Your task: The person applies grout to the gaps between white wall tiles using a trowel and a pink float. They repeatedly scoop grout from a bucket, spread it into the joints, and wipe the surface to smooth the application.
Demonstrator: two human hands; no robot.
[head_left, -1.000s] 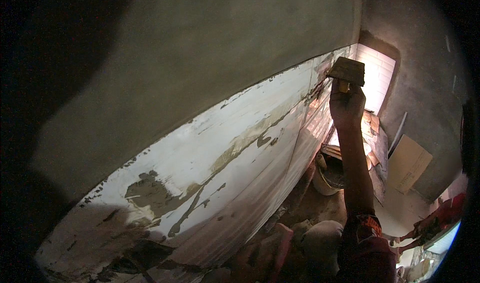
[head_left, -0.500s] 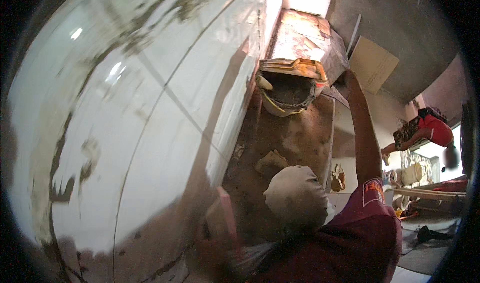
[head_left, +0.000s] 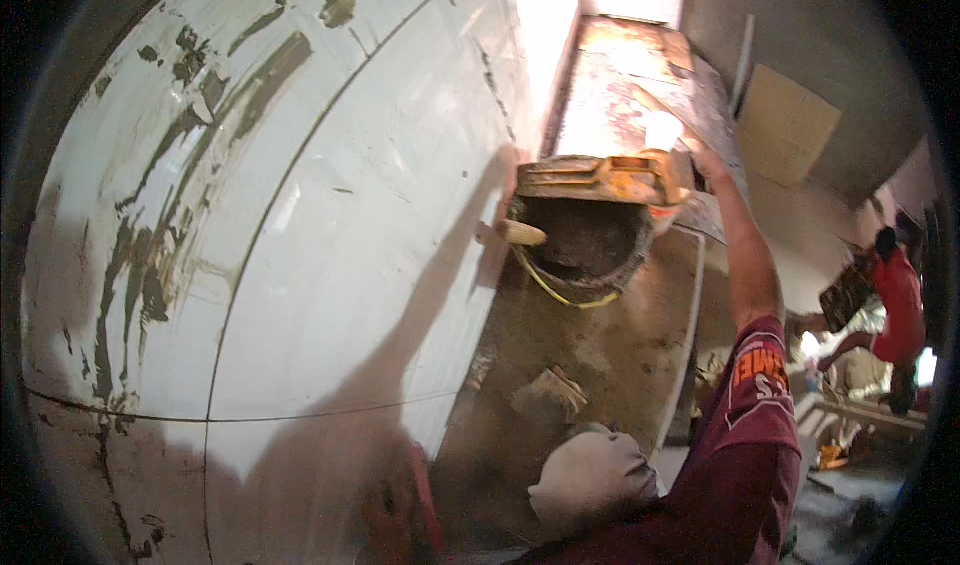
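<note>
My right arm, in a maroon sleeve, stretches up past the bucket's right side. My right hand (head_left: 708,165) is closed on a tool with a pale, stick-like handle (head_left: 660,107); its exact kind is unclear. Just left of it, an orange-brown ridged tray-like piece (head_left: 580,177) lies across the far rim of a bucket (head_left: 575,290). Grey mortar (head_left: 585,235) coats the inside, and a tan rounded handle (head_left: 522,232) pokes over its left rim. Low in the view, in shadow, my left hand (head_left: 388,510) is barely visible beside a pink strip (head_left: 424,495); its fingers are indistinct.
A white tiled wall (head_left: 330,265) smeared with mortar rises on the left. On the brown floor lies a crumpled pale scrap (head_left: 550,393). A rounded pale cloth shape (head_left: 590,475) sits low centre. Cardboard (head_left: 790,125) leans far right; a person in red (head_left: 898,300) bends beyond.
The view has shifted, so the bucket and floor appear lower. The pale handle by my right hand shows now. My left hand and the pink strip appear lower and farther left.
</note>
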